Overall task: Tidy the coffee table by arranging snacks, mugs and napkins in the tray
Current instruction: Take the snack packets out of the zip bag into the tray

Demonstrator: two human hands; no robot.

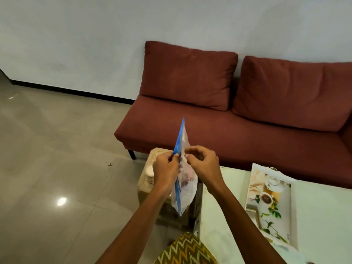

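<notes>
A clear plastic bag with a blue strip hangs upright in front of me, something pale and dark inside it. My left hand pinches its blue edge and my right hand pinches the clear side; both hold the bag in the air beside the table's left end. The printed tray, white with a teacup and leaf picture, lies on the pale coffee table at the right with nothing in it.
A low beige stool or box with a white cup-like thing on it stands behind my hands. A dark red sofa runs along the wall. Grey tiled floor spreads to the left. A zigzag-patterned cloth lies at the bottom.
</notes>
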